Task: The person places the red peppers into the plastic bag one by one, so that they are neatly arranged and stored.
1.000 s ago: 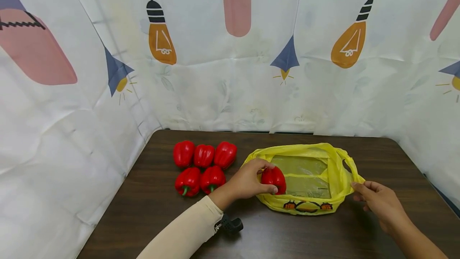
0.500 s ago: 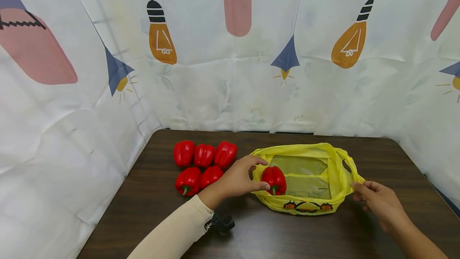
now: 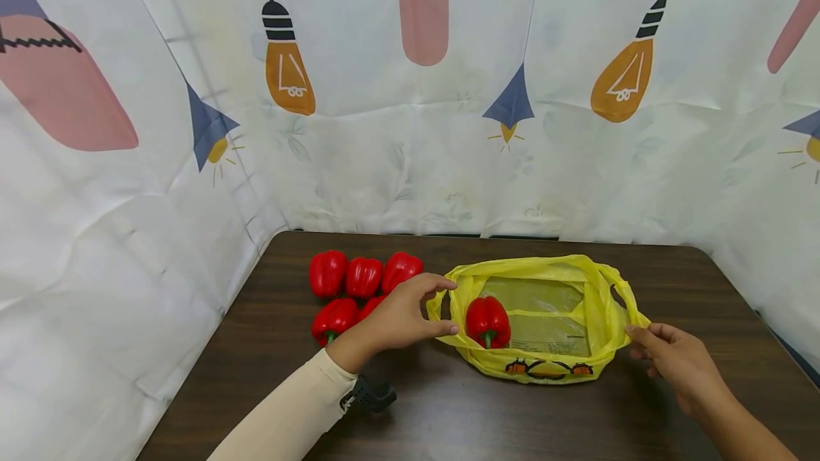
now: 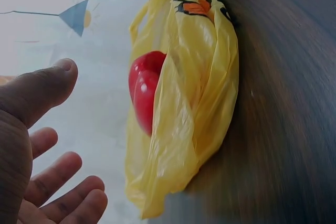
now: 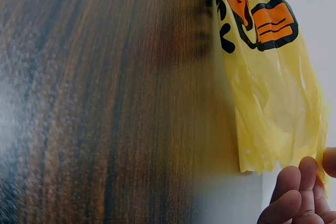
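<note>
A yellow plastic bag [image 3: 551, 365] stands with its mouth spread wide on the table. One red bell pepper [image 3: 488, 320] with a green stem sits inside at the bag's left end; in the left wrist view the pepper [image 4: 146, 88] shows above the rim. My left hand [image 3: 400, 315], fingers and thumb spread apart and holding nothing, is at the bag's left side. At the opposite end, my right hand [image 3: 673, 358] pinches the bag's handle between thumb and fingers. The right wrist view shows those fingers [image 5: 307, 174] on the yellow plastic.
Several more red bell peppers [image 3: 364, 277] lie in two rows on the dark wooden table [image 3: 512, 422], left of the bag; my left hand partly covers the front row. A white curtain [image 3: 410, 162] printed with lamps hangs behind and to the left.
My left hand has let go of the pepper inside the bag and drawn back left, baring the bag's left handle. The right hand keeps its pinch on the other handle.
</note>
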Tool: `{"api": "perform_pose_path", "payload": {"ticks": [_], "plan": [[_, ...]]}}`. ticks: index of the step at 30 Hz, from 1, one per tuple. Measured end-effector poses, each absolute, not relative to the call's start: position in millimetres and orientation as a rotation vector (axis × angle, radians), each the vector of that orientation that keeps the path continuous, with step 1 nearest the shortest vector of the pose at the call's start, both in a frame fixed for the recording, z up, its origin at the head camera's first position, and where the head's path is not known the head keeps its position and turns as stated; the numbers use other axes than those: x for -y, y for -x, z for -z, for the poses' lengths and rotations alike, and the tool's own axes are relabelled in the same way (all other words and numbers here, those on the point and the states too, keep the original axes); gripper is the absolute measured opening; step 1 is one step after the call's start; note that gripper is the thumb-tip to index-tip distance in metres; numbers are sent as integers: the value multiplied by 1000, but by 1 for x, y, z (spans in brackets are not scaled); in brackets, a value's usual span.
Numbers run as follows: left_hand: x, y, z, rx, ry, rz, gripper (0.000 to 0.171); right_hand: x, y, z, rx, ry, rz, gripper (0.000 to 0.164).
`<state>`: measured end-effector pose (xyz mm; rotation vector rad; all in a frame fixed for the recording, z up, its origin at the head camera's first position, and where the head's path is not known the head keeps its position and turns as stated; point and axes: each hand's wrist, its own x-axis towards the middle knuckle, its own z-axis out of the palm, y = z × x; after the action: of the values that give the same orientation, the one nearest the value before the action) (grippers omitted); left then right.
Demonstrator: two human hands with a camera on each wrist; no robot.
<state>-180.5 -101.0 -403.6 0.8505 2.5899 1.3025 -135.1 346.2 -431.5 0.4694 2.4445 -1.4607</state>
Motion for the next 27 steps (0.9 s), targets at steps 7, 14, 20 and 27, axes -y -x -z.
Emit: {"api": "perform_pose_path", "payload": {"ticks": [7,14,20,27], "plan": [[116,180,401,-2570,-840,-1332,66,-346,135,431,-2442,-468,1459,60],[133,180,396,-2628,-835,-1315,63,-346,136,431,-2442,-473,1458,58],[149,181,390,-2714,-765,-1248,65,-347,137,432,-2450,-465,1451,58],[170,181,386,-2741,-661,-1272,68,-346,136,432,-2455,-469,1451,58]]}}
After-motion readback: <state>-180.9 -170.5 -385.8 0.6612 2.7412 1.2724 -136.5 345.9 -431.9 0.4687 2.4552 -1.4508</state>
